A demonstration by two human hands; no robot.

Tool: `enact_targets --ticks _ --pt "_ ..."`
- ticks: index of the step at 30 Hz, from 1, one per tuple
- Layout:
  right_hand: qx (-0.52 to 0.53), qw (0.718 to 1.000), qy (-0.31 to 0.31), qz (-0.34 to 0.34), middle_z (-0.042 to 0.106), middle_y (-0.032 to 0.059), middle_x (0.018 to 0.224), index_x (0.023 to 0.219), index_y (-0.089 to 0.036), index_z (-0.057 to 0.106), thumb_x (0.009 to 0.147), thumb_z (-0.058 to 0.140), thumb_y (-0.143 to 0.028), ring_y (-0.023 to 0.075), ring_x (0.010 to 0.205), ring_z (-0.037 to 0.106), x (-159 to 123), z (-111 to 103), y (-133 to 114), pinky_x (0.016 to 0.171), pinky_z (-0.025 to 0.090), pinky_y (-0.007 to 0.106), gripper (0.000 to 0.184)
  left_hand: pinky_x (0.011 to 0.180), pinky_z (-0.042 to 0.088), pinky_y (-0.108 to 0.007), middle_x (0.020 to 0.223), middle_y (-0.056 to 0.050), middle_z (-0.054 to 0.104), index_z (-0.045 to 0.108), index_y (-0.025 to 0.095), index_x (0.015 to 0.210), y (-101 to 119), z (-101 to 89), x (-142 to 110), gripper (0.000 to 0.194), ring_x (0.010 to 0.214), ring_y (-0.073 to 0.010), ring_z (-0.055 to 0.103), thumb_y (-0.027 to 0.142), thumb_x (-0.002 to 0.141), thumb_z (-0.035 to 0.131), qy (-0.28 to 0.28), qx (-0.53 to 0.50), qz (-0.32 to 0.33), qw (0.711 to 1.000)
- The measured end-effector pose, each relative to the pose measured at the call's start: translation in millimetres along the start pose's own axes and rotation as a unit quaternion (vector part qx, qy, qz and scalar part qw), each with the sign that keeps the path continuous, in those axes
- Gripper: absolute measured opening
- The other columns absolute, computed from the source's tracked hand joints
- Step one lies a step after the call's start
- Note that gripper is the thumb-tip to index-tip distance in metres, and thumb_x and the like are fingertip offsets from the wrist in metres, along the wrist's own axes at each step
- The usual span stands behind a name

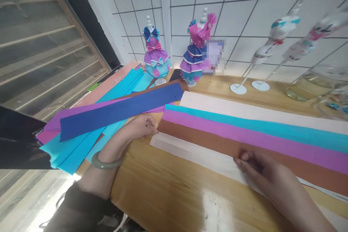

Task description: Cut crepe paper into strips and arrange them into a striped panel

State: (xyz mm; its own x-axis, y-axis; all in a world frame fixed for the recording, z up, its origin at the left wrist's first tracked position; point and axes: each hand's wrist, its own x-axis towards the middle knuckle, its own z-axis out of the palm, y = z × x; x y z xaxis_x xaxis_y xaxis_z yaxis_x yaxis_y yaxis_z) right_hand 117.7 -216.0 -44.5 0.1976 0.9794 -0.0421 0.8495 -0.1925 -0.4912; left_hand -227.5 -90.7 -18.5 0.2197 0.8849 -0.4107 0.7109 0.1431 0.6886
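White strip [190,151] on the table [163,188], with both hands at its far edge.

The strip is the nearest of a parallel row, alongside the brown strip [201,137]. Its long axis slants from upper left to lower right, and its cut left end points towards the left hand [144,125]. That hand is nearer this end, fingers curled just beside the corner; whether they grasp anything cannot be told. Farther along, the right hand [261,168] pinches the far long edge; from this grip the left end lies up and to the left.
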Motion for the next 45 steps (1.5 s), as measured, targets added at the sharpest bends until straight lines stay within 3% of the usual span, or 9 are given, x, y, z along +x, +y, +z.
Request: enact_targets --ticks 3,4,6,9,12,16,22,29,45 --pt "-0.012 0.998 -0.065 0.017 0.063 -0.0019 0.060 0.072 -0.025 0.057 0.074 0.049 -0.052 0.0155 0.052 0.057 1 0 3 0.046 0.040 0.022 0.028 0.047 0.030 -0.024 0.060 0.003 0.049 0.050 0.020 0.078 27 10.2 -11 0.021 0.054 -0.0124 0.047 0.037 0.071 0.058 0.124 0.158 0.051 0.978" --pt "-0.016 0.998 -0.063 0.017 0.063 -0.0018 0.060 0.072 -0.025 0.056 0.075 0.049 -0.051 0.0155 0.051 0.056 0 -1 2 0.046 0.040 0.022 0.027 0.050 0.030 -0.025 0.063 0.002 0.052 0.050 0.019 0.077 38 17.8 -16 0.018 0.058 -0.0134 0.048 0.036 0.074 0.055 0.139 0.202 0.087 0.966" --pt "-0.019 0.998 -0.058 0.013 0.062 -0.0020 0.060 0.072 -0.025 0.055 0.076 0.048 -0.048 0.0153 0.052 0.055 -1 -4 -2 0.047 0.038 0.023 0.025 0.054 0.031 -0.025 0.069 0.001 0.056 0.051 0.019 0.081 60 39.0 -25 0.013 0.063 -0.0141 0.051 0.032 0.078 0.052 0.113 0.240 0.176 0.948" --pt "-0.014 0.998 -0.060 0.011 0.064 -0.0019 0.065 0.075 -0.025 0.055 0.079 0.044 -0.045 0.0159 0.055 0.056 -4 -8 -10 0.051 0.038 0.024 0.022 0.065 0.035 -0.026 0.082 -0.001 0.060 0.053 0.019 0.082 83 79.3 -33 0.011 0.076 -0.0145 0.054 0.024 0.084 0.043 0.015 0.257 0.338 0.905" --pt "-0.009 0.998 -0.066 0.021 0.065 -0.0021 0.068 0.075 -0.026 0.054 0.079 0.045 -0.045 0.0167 0.059 0.057 -6 -11 -14 0.053 0.038 0.025 0.021 0.070 0.036 -0.027 0.084 -0.002 0.059 0.052 0.017 0.080 94 114.3 -30 0.017 0.079 -0.0146 0.053 0.020 0.088 0.036 -0.044 0.279 0.419 0.863" --pt "0.010 0.998 -0.065 0.016 0.065 -0.0022 0.069 0.077 -0.026 0.054 0.080 0.044 -0.044 0.0173 0.060 0.058 -5 -11 -12 0.055 0.039 0.026 0.021 0.068 0.037 -0.027 0.082 -0.001 0.058 0.050 0.017 0.083 99 133.8 -18 0.019 0.076 -0.0140 0.052 0.016 0.088 0.032 -0.031 0.258 0.397 0.880" --pt "0.063 0.996 -0.057 0.007 0.067 0.0015 0.075 0.084 -0.024 0.059 0.079 0.046 -0.045 0.0198 0.067 0.060 -10 -11 -9 0.059 0.041 0.028 0.025 0.074 0.040 -0.026 0.092 -0.001 0.057 0.055 0.020 0.091 103 128.9 -10 0.015 0.087 -0.0147 0.052 0.026 0.085 0.044 -0.067 0.224 0.383 0.894" --pt "0.052 0.998 -0.038 -0.012 0.067 0.0031 0.080 0.081 -0.025 0.062 0.081 0.044 -0.045 0.0213 0.071 0.060 -18 -17 -15 0.061 0.041 0.030 0.027 0.080 0.040 -0.029 0.093 -0.002 0.055 0.057 0.025 0.106 103 130.2 -9 0.026 0.091 -0.0161 0.053 0.027 0.086 0.039 -0.083 0.239 0.381 0.889" --pt "0.008 0.999 -0.052 0.008 0.065 0.0009 0.067 0.074 -0.023 0.060 0.082 0.041 -0.042 0.0175 0.059 0.058 -9 -15 -11 0.052 0.037 0.027 0.027 0.074 0.040 -0.029 0.087 -0.001 0.058 0.058 0.022 0.088 102 139.9 -5 0.021 0.084 -0.0157 0.056 0.036 0.086 0.042 -0.027 0.231 0.351 0.907"
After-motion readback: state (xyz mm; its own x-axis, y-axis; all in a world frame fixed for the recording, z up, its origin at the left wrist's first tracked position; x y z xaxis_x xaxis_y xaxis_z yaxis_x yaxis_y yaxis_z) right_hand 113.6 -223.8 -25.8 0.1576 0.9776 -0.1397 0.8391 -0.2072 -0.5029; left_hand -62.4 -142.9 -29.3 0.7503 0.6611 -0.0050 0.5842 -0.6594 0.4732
